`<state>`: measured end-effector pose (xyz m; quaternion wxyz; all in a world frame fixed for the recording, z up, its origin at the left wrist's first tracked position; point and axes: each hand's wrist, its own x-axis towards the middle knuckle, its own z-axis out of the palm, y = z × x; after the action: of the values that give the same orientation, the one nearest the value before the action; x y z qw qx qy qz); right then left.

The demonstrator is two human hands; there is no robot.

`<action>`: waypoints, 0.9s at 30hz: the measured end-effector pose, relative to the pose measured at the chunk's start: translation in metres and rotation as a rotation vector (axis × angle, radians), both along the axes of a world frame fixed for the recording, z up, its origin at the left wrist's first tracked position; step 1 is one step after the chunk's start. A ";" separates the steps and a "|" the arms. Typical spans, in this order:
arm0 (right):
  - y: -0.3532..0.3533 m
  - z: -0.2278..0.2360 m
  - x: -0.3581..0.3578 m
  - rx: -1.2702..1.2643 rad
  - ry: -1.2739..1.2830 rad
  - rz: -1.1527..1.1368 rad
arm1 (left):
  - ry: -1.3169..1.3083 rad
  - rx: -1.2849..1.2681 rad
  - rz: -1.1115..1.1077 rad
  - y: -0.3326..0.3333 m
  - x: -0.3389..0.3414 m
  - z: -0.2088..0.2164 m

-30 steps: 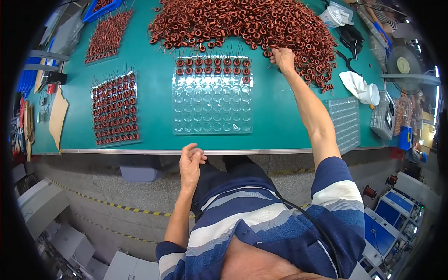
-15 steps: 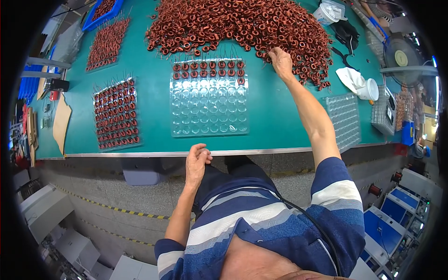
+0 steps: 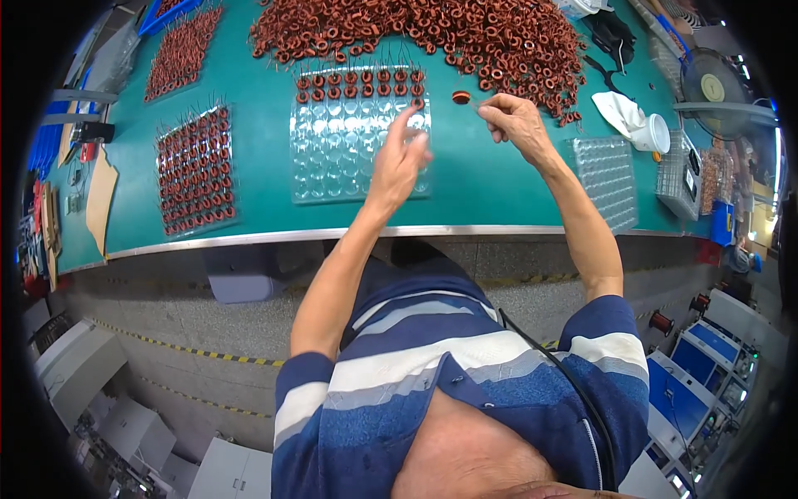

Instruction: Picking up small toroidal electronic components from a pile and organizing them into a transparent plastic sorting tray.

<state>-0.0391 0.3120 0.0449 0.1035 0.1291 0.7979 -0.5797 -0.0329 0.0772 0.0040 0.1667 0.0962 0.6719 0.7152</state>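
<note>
My right hand [image 3: 517, 125] pinches the thin wire leads of a copper-red toroidal coil [image 3: 460, 97], which sticks out to the left of my fingertips above the table. Over the right part of a clear plastic blister tray [image 3: 320, 158] is my left hand [image 3: 397, 165], fingers apart, a little smeared by motion, holding nothing. Coils with upright leads fill the tray's two far rows, and one more sits at the right end of the third row, close to my left fingertips. Behind both hands spreads a large heap of loose coils [image 3: 432, 33].
Two trays of coils, a nearer one [image 3: 196, 172] and a farther one [image 3: 179, 58], lie at left. An unfilled blister tray [image 3: 605, 179], a white cup [image 3: 652, 135] and a white cloth [image 3: 613, 112] are at right. The table's metal edge [image 3: 332, 235] runs before me.
My right hand has drawn back from the heap with a coil. My left hand has risen from the table's front edge to over the tray. The view has shifted slightly.
</note>
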 end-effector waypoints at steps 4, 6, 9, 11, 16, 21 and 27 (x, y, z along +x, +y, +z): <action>-0.023 0.032 0.023 -0.092 -0.103 0.136 | 0.009 0.184 -0.156 0.023 -0.009 0.002; -0.023 0.033 0.030 -0.111 -0.144 0.188 | -0.069 0.266 -0.184 0.026 -0.003 0.005; -0.025 0.040 0.045 0.288 0.339 0.153 | -0.264 0.350 -0.143 0.021 0.011 0.015; -0.026 0.047 0.054 0.322 0.439 0.185 | -0.353 0.390 -0.109 0.016 0.016 0.021; -0.032 0.044 0.064 0.568 0.886 0.404 | -0.505 0.375 -0.212 0.017 0.029 0.042; -0.036 0.039 0.070 0.456 0.719 0.205 | -0.355 0.344 -0.204 0.023 0.048 0.052; -0.040 0.049 0.081 0.044 0.213 0.022 | 0.155 -0.019 -0.189 0.017 0.058 0.051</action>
<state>0.0416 0.2723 0.0943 0.0214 0.0603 0.8182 -0.5714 0.0248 0.0942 0.0549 0.1818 0.2122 0.6775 0.6803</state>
